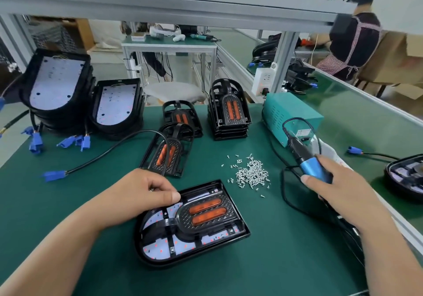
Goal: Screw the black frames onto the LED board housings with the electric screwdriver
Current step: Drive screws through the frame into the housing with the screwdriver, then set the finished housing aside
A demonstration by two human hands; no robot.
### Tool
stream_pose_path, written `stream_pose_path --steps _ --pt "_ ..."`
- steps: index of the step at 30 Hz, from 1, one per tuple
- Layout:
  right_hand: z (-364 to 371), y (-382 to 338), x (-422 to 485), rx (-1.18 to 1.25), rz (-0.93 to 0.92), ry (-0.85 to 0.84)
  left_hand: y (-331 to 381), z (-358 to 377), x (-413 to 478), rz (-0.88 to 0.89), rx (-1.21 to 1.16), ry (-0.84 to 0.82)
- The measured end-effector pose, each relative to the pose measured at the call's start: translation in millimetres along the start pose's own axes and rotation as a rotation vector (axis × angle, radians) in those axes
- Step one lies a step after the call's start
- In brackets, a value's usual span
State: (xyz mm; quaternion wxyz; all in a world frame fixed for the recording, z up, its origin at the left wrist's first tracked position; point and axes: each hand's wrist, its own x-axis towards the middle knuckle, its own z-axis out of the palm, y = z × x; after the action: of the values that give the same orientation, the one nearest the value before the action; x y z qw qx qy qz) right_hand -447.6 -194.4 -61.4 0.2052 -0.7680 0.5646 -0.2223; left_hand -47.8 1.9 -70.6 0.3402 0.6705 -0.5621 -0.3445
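Black frame [174,223] sat in the LED board housing [242,236] right in front of you, the long axis running from the rounded near-left end to the square far-right end. Your right hand [338,190] was wrapped round the electric screwdriver [313,170] — off to the housing's right, beyond the loose screws [251,172], bit hidden. Your left hand [142,190] was nearer, thumb at the housing's far rim, fingers curled — around a screw or nothing, I couldn't tell. I'd judge the driver had to travel left.

Assembly factory: conveyor belt [357,117], stacked housings [57,83]
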Motion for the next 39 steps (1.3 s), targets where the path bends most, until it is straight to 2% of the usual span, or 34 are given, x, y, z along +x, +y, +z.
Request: stream_pose_path --steps 8,13,17,20,24,30,35,39 --pt "10 -1 9 -0.358 -0.008 0.016 0 -5 -2 -0.022 -0.064 0.028" --pt "15 0 10 -0.462 -0.004 0.025 -7 -14 0 -0.107 -0.149 0.277" --pt "14 0 11 -0.473 -0.008 -0.004 -19 -14 7 -0.168 -0.084 0.491" --pt "13 -4 10 -0.449 -0.002 -0.016 -21 -13 10 -0.218 -0.023 0.546" --pt "10 -16 6 -0.381 -0.042 0.05 -16 -12 10 -0.241 0.085 0.466" --pt "17 -64 12 -0.18 -0.318 0.116 -8 -1 13 -0.25 0.331 0.414" --pt "54 -130 26 0.103 -0.563 -0.079 -6 3 13 -0.238 0.313 0.417" --pt "88 -184 42 0.156 -0.701 -0.206 -7 5 12 -0.149 0.092 0.419"
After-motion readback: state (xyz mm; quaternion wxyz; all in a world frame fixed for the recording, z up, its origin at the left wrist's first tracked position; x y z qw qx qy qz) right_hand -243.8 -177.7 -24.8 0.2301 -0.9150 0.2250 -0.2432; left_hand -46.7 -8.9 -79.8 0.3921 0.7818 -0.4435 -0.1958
